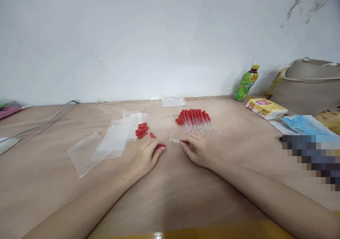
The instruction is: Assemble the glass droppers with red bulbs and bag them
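My left hand [147, 157] pinches a red rubber dropper bulb [161, 146] between thumb and fingers, low over the table. Facing it, my right hand [197, 149] is closed on a thin clear dropper tube [175, 141] that points left; a gap separates tube and bulb. Several loose red bulbs [141, 130] lie just beyond my left hand, with one more beside its knuckles. Between the hands and farther back, clear tubes [160, 128] are spread out, hard to make out. Beyond my right hand rests a pile of red-bulbed droppers [195, 118], bulbs facing the wall.
Clear zip bags [114, 140] overlap on the left, and more bags [174, 102] lie by the wall. At the right stand a green drink bottle [245, 84], a yellow tissue pack [266, 108], a grey handbag [313, 86] and a blue packet [305, 124]. A cable [57, 112] crosses the far left.
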Available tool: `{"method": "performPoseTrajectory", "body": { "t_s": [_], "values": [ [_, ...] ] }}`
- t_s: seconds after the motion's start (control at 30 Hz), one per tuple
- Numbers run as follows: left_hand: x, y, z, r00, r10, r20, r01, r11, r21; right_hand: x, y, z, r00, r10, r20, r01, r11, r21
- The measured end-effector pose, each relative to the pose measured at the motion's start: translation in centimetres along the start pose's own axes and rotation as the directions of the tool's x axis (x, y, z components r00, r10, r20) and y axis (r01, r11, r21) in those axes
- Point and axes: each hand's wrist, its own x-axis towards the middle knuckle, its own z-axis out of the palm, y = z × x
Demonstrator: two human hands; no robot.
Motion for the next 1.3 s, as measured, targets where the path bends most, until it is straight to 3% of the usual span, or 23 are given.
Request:
{"method": "performPoseTrajectory", "body": {
  "t_s": [0.2,0.57,0.77,1.07,1.3],
  "values": [
    [0.1,0.2,0.1,0.999,-0.009,-0.034,0.010,1.000,0.010,0.0,-0.1,0.3,0.995,-0.098,0.023,0.098,0.995,0.017],
    [0.3,1.3,-0.5,0.994,-0.088,0.062,0.098,0.977,-0.187,-0.2,0.0,0.7,0.992,-0.090,0.091,0.085,0.995,0.059],
    [-0.1,0.8,0.0,0.995,-0.067,0.072,0.081,0.973,-0.215,-0.1,0.5,0.4,0.985,-0.099,0.144,0.094,0.995,0.037],
    [-0.1,1.3,-0.3,0.982,-0.010,0.191,0.045,0.982,-0.183,0.0,1.3,0.0,0.962,-0.163,0.218,0.178,0.983,-0.052],
    [0.0,0.8,0.2,0.992,-0.081,0.095,0.096,0.981,-0.169,0.1,0.4,-0.5,0.976,-0.151,0.159,0.175,0.973,-0.150]
  ]
}}
